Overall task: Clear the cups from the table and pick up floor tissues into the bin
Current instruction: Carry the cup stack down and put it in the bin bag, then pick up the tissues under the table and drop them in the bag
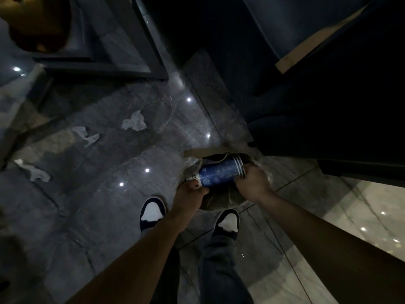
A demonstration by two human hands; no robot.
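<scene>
From the head camera, both hands held a nested stack of blue cups [219, 173] sideways over the bin [219, 200], which stood on the floor just ahead of the shoes [152, 212]. The left hand [189, 194] had its fingers closed round the narrow base end; the right hand [252, 183] had its fingers wrapped over the white rims. Gripping both ends probably kept the stack from sliding apart while it was lined up with the opening, ready to drop in. A clear liner [192, 163] flared round the bin's mouth.

Three crumpled tissues lay on the dark tiles to the left, well apart from the bin: one [134, 121] farthest off, one [86, 135] beside it, and one [32, 171] nearest the left edge. They looked untouched, so that part of the job seemed still to come.

Much was hard to read. The upper right was nearly black, furniture only guessed at. The bin's inside was hidden under the cups and hands, and how many cups made the stack could not be counted. A blurred brown shape [37, 23] sat cut off at top left
</scene>
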